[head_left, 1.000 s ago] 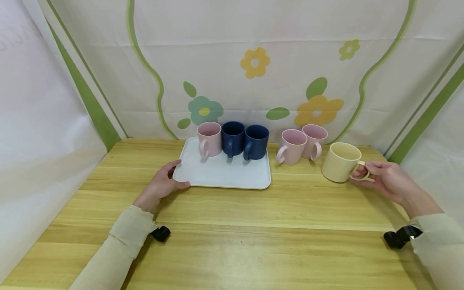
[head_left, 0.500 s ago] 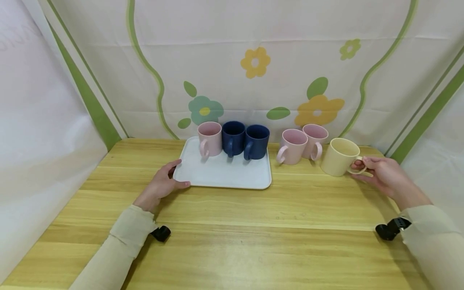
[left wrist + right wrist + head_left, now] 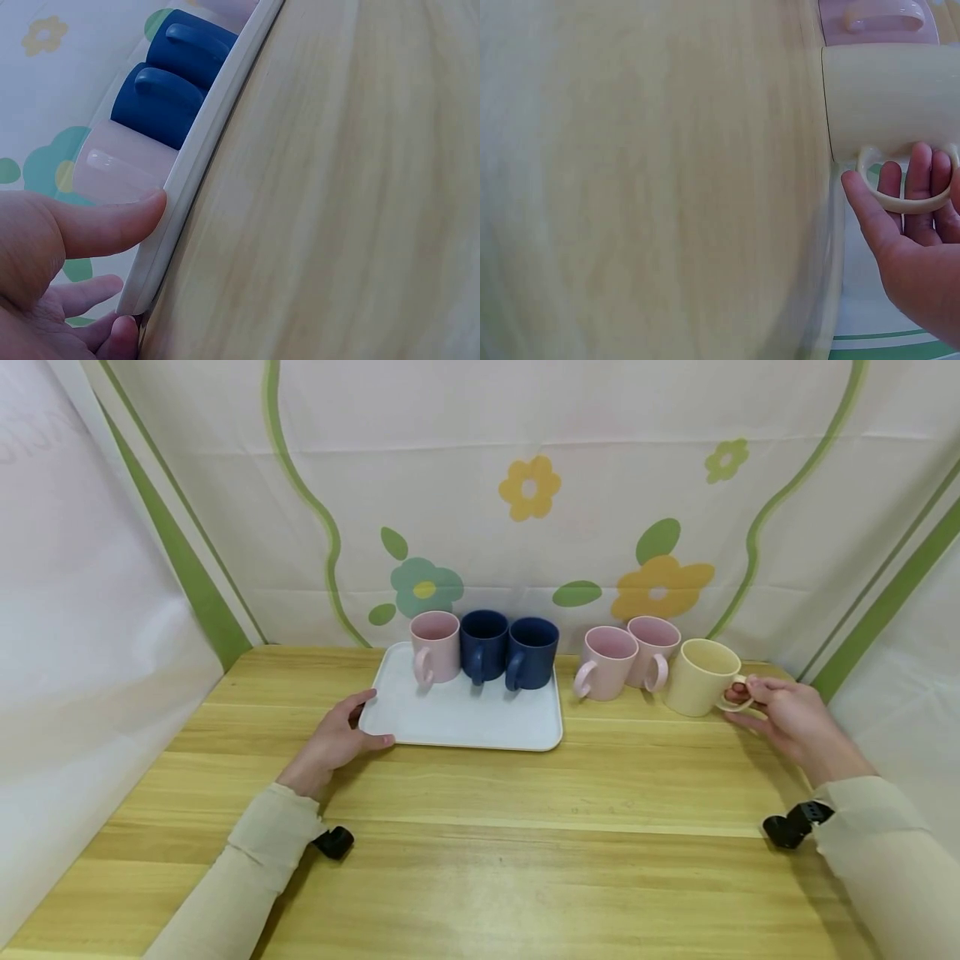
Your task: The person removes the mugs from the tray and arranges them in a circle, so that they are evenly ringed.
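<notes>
Fingers of the right hand (image 3: 787,717) are gripping the yellow mug (image 3: 697,682), those of the left hand (image 3: 334,742) the tray (image 3: 461,718); I'd be holding the mug upright, the tray steady.

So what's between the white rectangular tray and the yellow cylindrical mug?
In the head view, one pink cylindrical mug, then a second pink cylindrical mug, stand there.

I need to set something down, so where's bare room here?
Free: the wooden table between left sleeve and right sleeve, and the front of the white tray. Crowded: the tray's back (pink mug, two navy mugs) and right of it (two pink mugs, yellow mug).
</notes>
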The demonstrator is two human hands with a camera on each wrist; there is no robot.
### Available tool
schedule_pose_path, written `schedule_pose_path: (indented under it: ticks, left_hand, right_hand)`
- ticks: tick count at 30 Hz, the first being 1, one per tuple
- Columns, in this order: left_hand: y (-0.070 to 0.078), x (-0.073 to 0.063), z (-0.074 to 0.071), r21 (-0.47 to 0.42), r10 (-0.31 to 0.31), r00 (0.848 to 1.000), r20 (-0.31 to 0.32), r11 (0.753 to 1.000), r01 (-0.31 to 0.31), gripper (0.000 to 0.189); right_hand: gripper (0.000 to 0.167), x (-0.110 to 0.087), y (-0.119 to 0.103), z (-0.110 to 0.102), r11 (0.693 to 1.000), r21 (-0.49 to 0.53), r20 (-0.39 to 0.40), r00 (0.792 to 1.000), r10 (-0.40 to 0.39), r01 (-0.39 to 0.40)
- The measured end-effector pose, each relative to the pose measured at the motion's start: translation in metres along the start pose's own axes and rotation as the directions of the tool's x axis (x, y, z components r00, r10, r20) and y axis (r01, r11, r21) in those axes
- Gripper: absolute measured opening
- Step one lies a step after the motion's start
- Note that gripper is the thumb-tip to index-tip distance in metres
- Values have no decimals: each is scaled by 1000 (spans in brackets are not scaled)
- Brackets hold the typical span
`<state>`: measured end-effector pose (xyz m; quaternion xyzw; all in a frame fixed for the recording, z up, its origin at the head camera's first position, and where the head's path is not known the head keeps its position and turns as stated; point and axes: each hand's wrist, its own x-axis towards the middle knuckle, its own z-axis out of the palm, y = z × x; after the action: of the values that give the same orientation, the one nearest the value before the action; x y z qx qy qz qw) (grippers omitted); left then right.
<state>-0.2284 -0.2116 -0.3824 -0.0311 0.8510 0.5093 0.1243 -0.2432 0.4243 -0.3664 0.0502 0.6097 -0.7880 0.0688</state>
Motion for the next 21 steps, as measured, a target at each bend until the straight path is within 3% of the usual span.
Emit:
schedule_pose_path:
  ticks: [9, 21]
  left_hand:
    - [0, 0, 0, 4, 4, 1000, 1, 1000, -4, 96]
    - [0, 1, 0, 12, 10, 1000, -8, 1000, -10, 96]
  right_hand:
    - [25, 4, -2, 2, 1000, 20, -47, 999, 14, -14]
    - [24, 6, -5, 6, 999, -39, -103, 995, 8, -12]
